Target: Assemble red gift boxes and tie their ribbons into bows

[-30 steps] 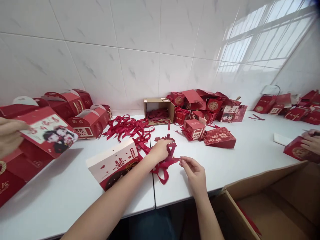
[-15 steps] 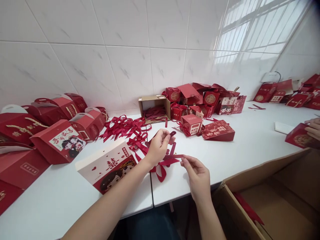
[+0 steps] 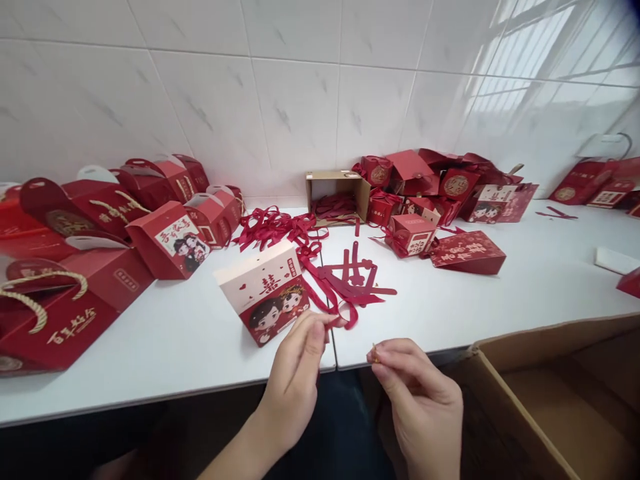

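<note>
A narrow red piece (image 3: 335, 323) is sticking out between the thumb and fingers of the left hand (image 3: 295, 373), which is pinching it; whether it is joining the ribbon loop (image 3: 350, 316) just beyond those fingertips, I cannot tell. A tiny gold-coloured piece (image 3: 375, 355) is sitting at the fingertips of the right hand (image 3: 425, 387), which is gripping it between thumb and forefinger, the other fingers curling in.

Compared with the earlier frame, both hands are now hovering nearer the front edge of the table (image 3: 425, 317); the left is no longer reaching over the loose strips (image 3: 357, 275), and the right is no longer pinching a strip's end. These strips are lying crossed beyond both hands.

The couple-printed box (image 3: 273, 297) is standing just beyond the left hand, toward its left. Farther beyond that hand, a heap of ribbons (image 3: 275, 227) is lying beside a small open cardboard box (image 3: 367, 200) holding more red pieces. Red gift boxes (image 3: 413, 172) are piling up farther beyond the right hand, while a large carton (image 3: 505, 407) is standing to its right.
</note>
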Tool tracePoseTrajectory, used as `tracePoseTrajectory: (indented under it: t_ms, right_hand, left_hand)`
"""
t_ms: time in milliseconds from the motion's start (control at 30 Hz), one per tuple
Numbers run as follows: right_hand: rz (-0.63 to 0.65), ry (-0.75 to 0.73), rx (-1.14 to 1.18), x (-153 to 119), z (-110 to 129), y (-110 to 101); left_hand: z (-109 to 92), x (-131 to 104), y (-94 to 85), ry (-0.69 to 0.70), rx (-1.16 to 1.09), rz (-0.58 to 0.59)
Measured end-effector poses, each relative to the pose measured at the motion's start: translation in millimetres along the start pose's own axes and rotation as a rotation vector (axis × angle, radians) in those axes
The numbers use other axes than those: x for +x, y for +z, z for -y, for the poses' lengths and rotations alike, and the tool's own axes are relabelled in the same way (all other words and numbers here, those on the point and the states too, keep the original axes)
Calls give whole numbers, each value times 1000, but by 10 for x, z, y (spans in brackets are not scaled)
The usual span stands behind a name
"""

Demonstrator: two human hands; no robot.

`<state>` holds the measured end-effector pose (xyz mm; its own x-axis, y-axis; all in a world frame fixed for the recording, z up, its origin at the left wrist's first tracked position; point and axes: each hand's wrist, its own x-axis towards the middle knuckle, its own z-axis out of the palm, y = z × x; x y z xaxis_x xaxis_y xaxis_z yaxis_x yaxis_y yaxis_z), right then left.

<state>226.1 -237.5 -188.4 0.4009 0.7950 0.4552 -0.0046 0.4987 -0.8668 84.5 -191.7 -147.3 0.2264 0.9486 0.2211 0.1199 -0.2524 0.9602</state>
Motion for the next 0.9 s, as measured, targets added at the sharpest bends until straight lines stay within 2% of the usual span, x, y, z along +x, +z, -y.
tracePoseTrajectory:
  t_ms: [133,333,900]
  right_hand:
    - [76,-1,-24,-96,75,102]
    - [103,-1,-50,-109,97,175]
    - [69,55,-77,-123,25,203]
  left_hand:
    - [5,-180,-20,89,32,-72]
    - [16,-308,-21,205,-7,-39]
    - [132,-318,-15,188,-43,-57]
